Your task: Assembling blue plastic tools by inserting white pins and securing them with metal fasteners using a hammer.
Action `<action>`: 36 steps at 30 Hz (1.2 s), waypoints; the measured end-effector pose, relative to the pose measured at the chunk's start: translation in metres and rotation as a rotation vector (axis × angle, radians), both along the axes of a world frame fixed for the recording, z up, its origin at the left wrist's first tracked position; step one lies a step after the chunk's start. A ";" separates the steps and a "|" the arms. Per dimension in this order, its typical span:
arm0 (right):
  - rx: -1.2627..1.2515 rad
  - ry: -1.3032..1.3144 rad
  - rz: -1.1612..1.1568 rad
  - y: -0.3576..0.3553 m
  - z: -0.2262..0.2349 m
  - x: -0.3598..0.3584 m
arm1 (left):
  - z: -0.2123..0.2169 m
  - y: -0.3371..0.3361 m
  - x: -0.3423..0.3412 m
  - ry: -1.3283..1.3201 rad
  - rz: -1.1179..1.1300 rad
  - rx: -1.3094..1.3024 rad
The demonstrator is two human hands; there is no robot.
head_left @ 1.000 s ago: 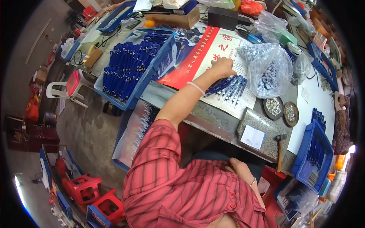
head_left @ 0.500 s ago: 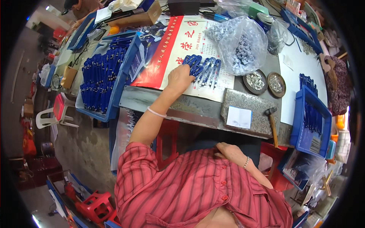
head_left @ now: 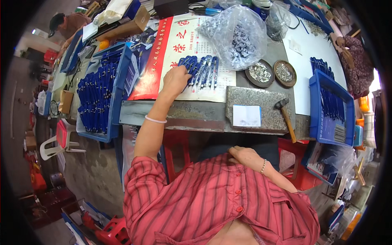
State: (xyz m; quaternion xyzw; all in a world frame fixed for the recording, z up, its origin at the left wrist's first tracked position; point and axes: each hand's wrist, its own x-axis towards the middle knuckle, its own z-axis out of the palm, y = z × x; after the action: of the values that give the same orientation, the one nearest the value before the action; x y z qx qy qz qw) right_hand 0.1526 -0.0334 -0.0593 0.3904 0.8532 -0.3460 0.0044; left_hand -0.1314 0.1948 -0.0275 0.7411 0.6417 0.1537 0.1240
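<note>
Left hand [head_left: 176, 79] curling at left end of blue-handled tools [head_left: 203, 73], which are lying in row on printed sheet [head_left: 220, 94] atop tabletop [head_left: 196, 110]; fingers hiding contact, so cannot tell whether grip is grasping any. Right hand [head_left: 246, 158] resting at lap, grip looking released. Tools overlapping loosely: uneven pull risking scattered row. Hammer [head_left: 286, 118] overhanging stone slab [head_left: 257, 96]: stray bump risking fall.
</note>
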 end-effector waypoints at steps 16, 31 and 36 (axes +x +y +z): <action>0.057 0.049 -0.004 -0.010 -0.005 -0.001 | -0.006 -0.004 0.012 0.140 -0.034 0.075; -0.412 0.741 -0.448 0.023 0.079 0.002 | 0.087 -0.099 0.052 -0.250 -0.088 0.332; -0.543 1.098 -0.736 0.051 0.086 -0.018 | 0.065 -0.169 0.109 -0.402 -0.319 0.359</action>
State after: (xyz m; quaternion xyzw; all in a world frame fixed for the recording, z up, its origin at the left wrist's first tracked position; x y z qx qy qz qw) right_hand 0.1345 0.0172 0.0272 0.4074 0.4288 -0.6720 -0.4455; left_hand -0.0229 0.0256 0.0376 0.7971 0.4426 0.3867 0.1382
